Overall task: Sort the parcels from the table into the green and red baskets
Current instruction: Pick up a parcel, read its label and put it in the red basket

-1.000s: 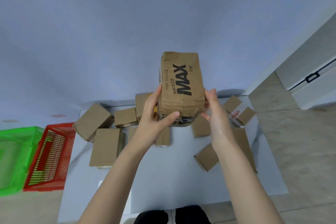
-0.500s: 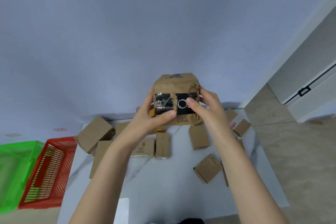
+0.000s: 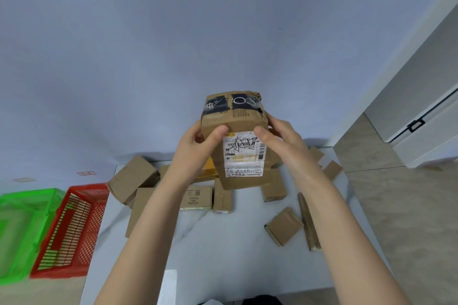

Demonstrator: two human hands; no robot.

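I hold a tall brown cardboard parcel (image 3: 235, 126) upright above the table, its white shipping label facing me and black tape across its top. My left hand (image 3: 200, 142) grips its left side, thumb on the front. On the parcel's right side sits my right hand (image 3: 280, 138), thumb at the label's top corner. Several smaller brown parcels lie on the white table (image 3: 218, 250) below, among them one marked MYFA (image 3: 197, 197) and a small one at the right (image 3: 283, 226). The red basket (image 3: 71, 230) and green basket (image 3: 22, 228) stand on the floor left of the table.
A large brown box (image 3: 132, 181) lies at the table's back left near the red basket. A long thin parcel (image 3: 308, 221) lies at the right. A white sheet (image 3: 167, 287) rests at the table's near edge. Tiled floor and a white cabinet (image 3: 421, 116) are at the right.
Both hands have turned the parcel over: first the MAX-printed face showed, then the black-taped end, and now the labelled face is toward me with the taped end on top.
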